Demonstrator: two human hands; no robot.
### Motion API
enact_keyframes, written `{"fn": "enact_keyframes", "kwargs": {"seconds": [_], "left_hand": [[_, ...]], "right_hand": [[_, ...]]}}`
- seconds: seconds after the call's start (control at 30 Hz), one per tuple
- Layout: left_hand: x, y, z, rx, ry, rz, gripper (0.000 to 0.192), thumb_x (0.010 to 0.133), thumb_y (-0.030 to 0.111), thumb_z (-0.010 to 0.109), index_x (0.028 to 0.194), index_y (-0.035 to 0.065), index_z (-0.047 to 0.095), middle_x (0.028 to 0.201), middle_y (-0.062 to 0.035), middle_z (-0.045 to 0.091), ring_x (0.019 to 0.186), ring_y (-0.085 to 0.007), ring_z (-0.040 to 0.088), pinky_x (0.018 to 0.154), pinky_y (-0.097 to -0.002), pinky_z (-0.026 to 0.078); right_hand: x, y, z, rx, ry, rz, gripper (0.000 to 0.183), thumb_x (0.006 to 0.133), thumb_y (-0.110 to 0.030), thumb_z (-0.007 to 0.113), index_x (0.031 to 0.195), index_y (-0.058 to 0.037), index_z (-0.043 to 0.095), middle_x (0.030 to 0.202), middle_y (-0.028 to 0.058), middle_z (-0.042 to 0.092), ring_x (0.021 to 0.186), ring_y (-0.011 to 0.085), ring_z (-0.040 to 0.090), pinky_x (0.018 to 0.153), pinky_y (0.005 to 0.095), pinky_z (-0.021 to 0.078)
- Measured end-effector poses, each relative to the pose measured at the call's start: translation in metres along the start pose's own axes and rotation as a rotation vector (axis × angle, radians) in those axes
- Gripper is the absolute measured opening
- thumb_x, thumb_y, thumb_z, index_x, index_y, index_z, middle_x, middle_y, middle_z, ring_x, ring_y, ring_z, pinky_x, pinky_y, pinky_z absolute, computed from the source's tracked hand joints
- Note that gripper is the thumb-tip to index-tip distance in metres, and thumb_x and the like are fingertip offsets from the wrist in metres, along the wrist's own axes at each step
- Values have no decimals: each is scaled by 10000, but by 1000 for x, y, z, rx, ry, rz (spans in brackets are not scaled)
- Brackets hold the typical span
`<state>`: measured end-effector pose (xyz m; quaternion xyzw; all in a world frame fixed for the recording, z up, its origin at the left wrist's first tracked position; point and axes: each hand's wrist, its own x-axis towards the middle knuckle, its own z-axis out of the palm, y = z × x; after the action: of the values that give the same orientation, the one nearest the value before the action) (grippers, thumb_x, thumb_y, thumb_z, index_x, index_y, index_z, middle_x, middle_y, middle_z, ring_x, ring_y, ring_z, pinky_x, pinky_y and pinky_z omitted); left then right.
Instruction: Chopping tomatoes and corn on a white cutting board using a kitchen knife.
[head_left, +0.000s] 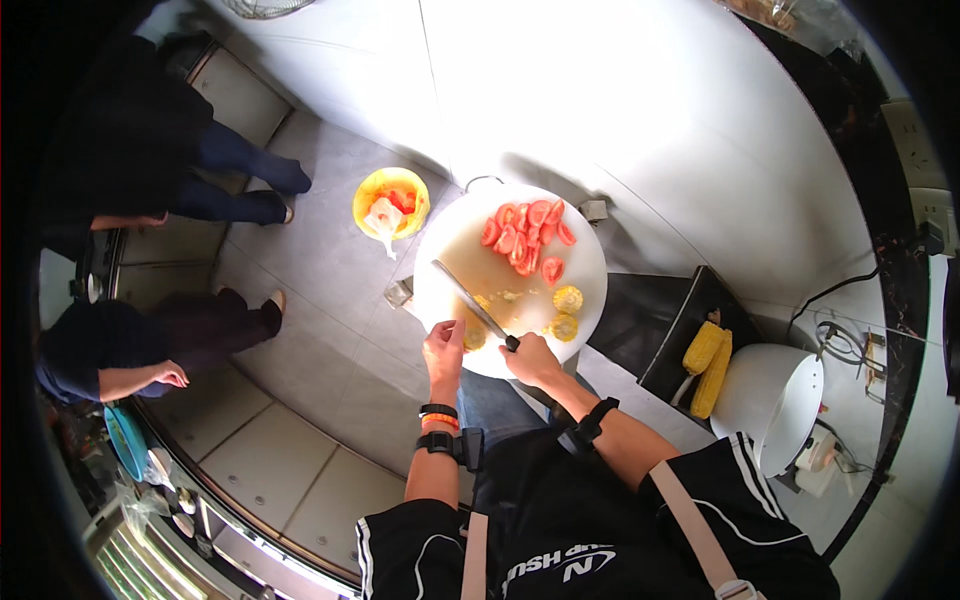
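Note:
My right hand (531, 358) grips the dark handle of a kitchen knife (469, 300). Its blade lies slantwise over a round white cutting board (442, 247), tip pointing away and to the left. At the board's near left edge, my left hand (444, 346) has its fingers bent beside a piece of corn cob (474, 337); whether they touch it is unclear. Two cut corn rounds (568, 300) rest on the right side, with loose kernels (512, 295) scattered mid-board. A pile of tomato wedges (525, 234) covers the far part, one wedge (553, 270) apart.
A yellow bin (362, 217) holding red scraps and a plastic bag stands on the floor. Right of me, corn cobs (709, 367) lie on a black surface beside a large white pot (765, 397). Two people (247, 161) stand at the left by counter cabinets (277, 465).

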<state>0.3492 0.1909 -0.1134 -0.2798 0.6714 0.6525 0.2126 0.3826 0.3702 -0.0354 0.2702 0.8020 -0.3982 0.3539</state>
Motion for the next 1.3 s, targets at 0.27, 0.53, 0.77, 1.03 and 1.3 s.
{"fn": "enact_keyframes", "kwargs": {"seconds": [0.27,0.53,0.77,1.03,1.3], "left_hand": [[-15,-5,24,112,79,109,462,863,109,764,1240,-95,592,1057,-161,725,856,-162,698,741,-303,581],[-12,42,35,718,238,536,469,823,133,796,1231,-29,631,1118,-175,692,1032,-313,658,937,-432,524],[-33,17,111,1006,164,952,312,781,67,755,1068,25,640,1071,-159,596,1010,-357,567,892,-472,485],[-15,15,130,1584,213,894,144,821,97,661,963,82,645,1028,-132,605,914,-266,628,742,-392,523],[-33,40,105,1066,30,992,112,824,99,666,879,12,621,829,-184,633,777,-359,654,687,-454,532]], "right_hand": [[-63,36,-59,320,155,-411,326,869,-233,743,841,82,664,571,138,562,545,152,495,548,364,417],[-146,97,-128,118,220,-292,433,889,-281,749,686,58,573,532,146,471,502,183,367,502,373,368],[-186,144,-121,261,277,-179,482,888,-281,762,646,54,512,520,99,402,541,112,350,501,359,320],[-201,154,-132,180,357,-278,438,881,-257,756,661,60,551,501,139,445,492,136,364,482,367,338],[-175,156,-120,340,280,-301,445,875,-244,759,651,55,517,519,143,418,515,147,338,492,389,340]]}}
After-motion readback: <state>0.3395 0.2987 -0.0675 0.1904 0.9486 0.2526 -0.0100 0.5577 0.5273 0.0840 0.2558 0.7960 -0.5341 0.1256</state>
